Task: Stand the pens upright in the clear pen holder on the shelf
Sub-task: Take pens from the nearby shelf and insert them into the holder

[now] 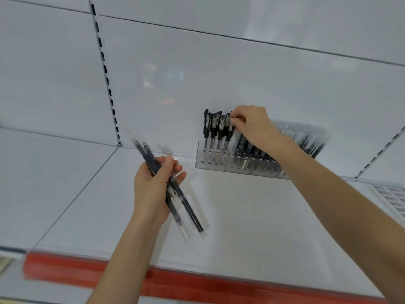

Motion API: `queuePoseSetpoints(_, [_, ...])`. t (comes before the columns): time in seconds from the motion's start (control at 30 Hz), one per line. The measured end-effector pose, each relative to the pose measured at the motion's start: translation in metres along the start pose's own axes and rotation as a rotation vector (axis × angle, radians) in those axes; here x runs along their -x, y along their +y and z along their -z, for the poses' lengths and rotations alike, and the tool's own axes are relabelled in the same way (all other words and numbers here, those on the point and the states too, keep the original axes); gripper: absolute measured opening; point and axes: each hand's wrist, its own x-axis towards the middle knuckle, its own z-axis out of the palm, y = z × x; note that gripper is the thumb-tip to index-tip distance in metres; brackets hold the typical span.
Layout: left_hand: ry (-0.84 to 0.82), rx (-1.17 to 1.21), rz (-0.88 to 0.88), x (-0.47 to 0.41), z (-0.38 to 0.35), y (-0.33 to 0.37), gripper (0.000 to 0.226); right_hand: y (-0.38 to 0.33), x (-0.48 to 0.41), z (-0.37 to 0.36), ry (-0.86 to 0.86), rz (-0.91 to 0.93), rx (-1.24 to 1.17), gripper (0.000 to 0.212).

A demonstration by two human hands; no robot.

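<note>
A clear, rectangular plastic pen holder (213, 166) stands on the white shelf (252, 216), at the back against the white rear panel. Its leftmost compartment holds about six upright gel pens with black caps and clear barrels (212, 132). They overlap, so the exact count is uncertain. The white print on their clips is too small to read. The compartments to the right hold more dark pens (252, 152), leaning and partly hidden behind the forearm, too crowded to count.

The right hand (254, 126) is above the holder, fingers curled, pinching the cap of the rightmost upright pen (229, 126) in that left compartment.

The left hand (151, 189) is in front of the holder and to its left, above the shelf. It is wrapped around a bundle of slim dark pens with clear caps (188, 211), held slanted. At least three show, but blur hides any more, and no writing on them can be read.

One slotted white upright (107, 84) runs up the panel to the left of the holder. One red strip (87, 268) lines the shelf's front edge, with no legible text. A white grid (392, 196) lies far right of the holder.
</note>
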Motion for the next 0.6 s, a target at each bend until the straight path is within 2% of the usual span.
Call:
queuePoseSetpoints(0.4, [-0.013, 0.086, -0.012, 0.002, -0.010, -0.001, 0.007, -0.003, -0.008, 0.005, -0.075, -0.023, 0.156, 0.023])
queuePoseSetpoints(0.6, [0.003, 0.116, -0.020, 0.002, -0.009, 0.002, 0.007, -0.011, 0.000, 0.005, -0.070, -0.053, 0.070, 0.027])
